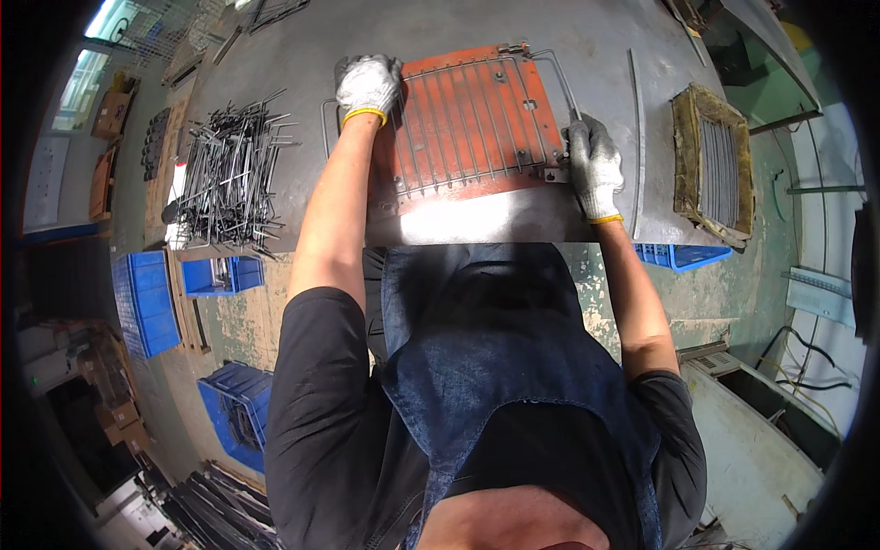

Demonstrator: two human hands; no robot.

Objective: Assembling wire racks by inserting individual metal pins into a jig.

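On the grey bench (275,64), both gloved hands, left hand (368,84) and right hand (594,165), are closed on the wire grid (467,119) lying upon the orange jig plate (477,188), which I think needs even pressure at both sides.

Head-worn fisheye, looking down, near workbench (275,55)

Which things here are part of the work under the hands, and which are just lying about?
In hand:
left hand
right hand
wire grid
orange jig plate

Lying about:
pile of metal rods
framed grille
blue crates
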